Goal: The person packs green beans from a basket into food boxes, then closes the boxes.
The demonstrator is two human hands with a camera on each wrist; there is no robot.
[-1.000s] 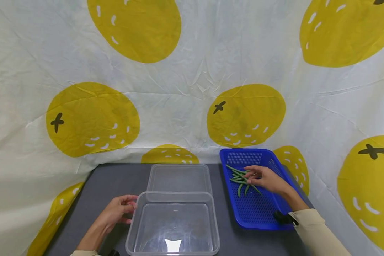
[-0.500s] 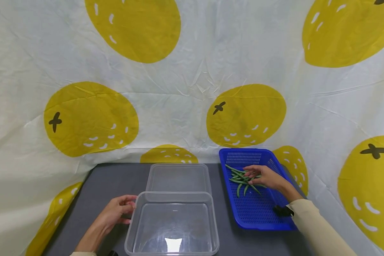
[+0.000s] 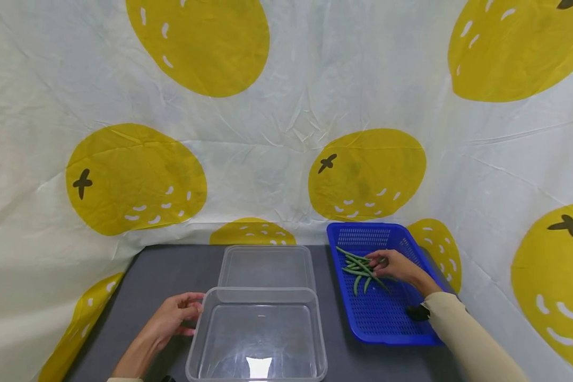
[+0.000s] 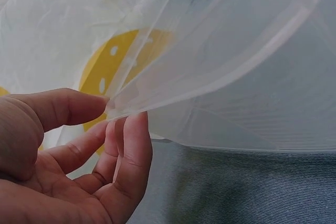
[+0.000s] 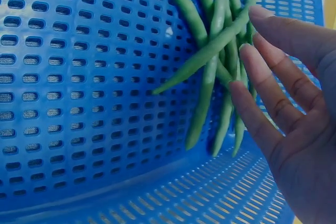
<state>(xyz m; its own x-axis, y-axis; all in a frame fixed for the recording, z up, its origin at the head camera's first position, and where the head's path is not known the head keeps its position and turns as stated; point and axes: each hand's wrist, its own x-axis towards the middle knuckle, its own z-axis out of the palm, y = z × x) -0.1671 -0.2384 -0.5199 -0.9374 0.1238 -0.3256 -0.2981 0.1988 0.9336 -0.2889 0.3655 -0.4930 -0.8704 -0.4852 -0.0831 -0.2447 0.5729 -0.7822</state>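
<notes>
At the container's left side, my left hand point(image 3: 171, 318) pinches the rim of a clear rectangular plastic container point(image 3: 260, 293). In the left wrist view, the thumb and fingertips of the left hand point(image 4: 71, 195) meet at that translucent rim. My right hand point(image 3: 398, 266) reaches into a blue perforated plastic basket point(image 3: 349, 313). A small pile of green beans point(image 3: 355, 265) lies there under the fingertips. Up close, the right hand point(image 5: 299, 114) has thumb and fingertips at the end of one green bean point(image 5: 184, 71), which slants across the others; the exact pinch is partly hidden.
A flat clear plastic lid point(image 3: 267, 268) lies behind the container on the dark grey table point(image 3: 181, 265). A white cloth with large yellow fruit prints point(image 3: 253, 175) hangs behind and along both sides. The basket stands at the table's right edge.
The right fingers have closed in on the pile, and a bean now sticks out beneath the hand towards the right. The left hand and container stay in place.
</notes>
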